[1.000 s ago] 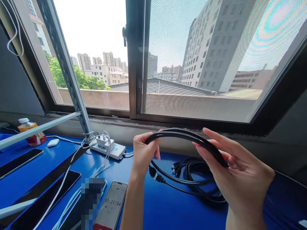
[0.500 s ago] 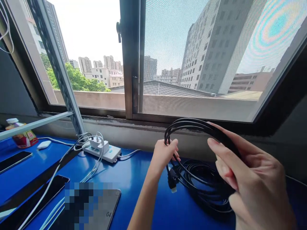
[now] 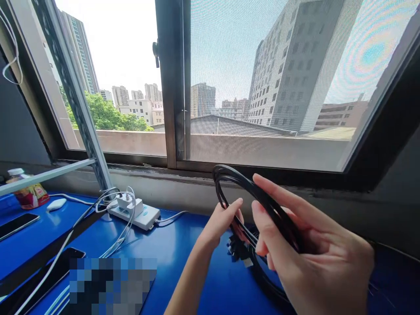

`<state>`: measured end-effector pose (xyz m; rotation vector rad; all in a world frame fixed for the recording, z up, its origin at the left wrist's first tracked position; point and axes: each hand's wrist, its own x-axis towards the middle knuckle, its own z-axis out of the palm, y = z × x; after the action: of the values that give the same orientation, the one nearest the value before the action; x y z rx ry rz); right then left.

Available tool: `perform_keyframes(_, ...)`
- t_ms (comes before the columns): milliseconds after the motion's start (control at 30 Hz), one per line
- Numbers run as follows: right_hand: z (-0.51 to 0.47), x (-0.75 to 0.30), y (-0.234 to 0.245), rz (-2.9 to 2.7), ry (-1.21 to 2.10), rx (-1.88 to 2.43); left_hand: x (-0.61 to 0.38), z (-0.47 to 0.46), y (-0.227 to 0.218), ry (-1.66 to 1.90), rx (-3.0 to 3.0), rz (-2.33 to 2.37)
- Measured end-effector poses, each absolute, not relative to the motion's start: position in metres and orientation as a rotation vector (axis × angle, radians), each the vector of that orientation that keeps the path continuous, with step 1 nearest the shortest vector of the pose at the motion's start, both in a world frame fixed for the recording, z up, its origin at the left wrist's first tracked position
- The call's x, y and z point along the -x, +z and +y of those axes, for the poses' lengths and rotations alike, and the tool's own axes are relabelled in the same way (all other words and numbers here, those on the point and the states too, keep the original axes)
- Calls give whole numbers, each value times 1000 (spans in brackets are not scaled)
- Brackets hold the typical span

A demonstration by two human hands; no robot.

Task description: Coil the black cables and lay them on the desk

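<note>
A coiled black cable [image 3: 229, 181] is held up in front of me above the blue table [image 3: 183, 258]. My right hand [image 3: 308, 258] grips the coil's right side, fingers wrapped round the bundled strands. My left hand [image 3: 221, 223] pinches the strands on the coil's lower left, close to the right hand. The cable's plug ends [image 3: 241, 256] hang just below the hands, above the table.
A white power strip [image 3: 134, 214] with plugged chargers and white leads lies at the table's back. Dark phones [image 3: 16, 223] lie on the left, beside a white mouse [image 3: 56, 204] and a drink bottle [image 3: 24, 192]. A window frame [image 3: 170, 87] rises behind.
My hands have come closer together, squeezing the coil into a narrower loop. The view has shifted, so the power strip and bottle sit further left.
</note>
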<state>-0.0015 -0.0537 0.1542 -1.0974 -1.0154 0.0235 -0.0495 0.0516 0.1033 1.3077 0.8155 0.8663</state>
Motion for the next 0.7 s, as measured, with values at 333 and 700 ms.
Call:
perform_keyframes(333, -21, -29, 146, -1055, 233, 993, 51, 61, 103, 1066, -1205, 924)
perform_keyframes(700, -27, -13, 144, -1042, -179, 982, 59, 53, 88, 259, -1441, 576)
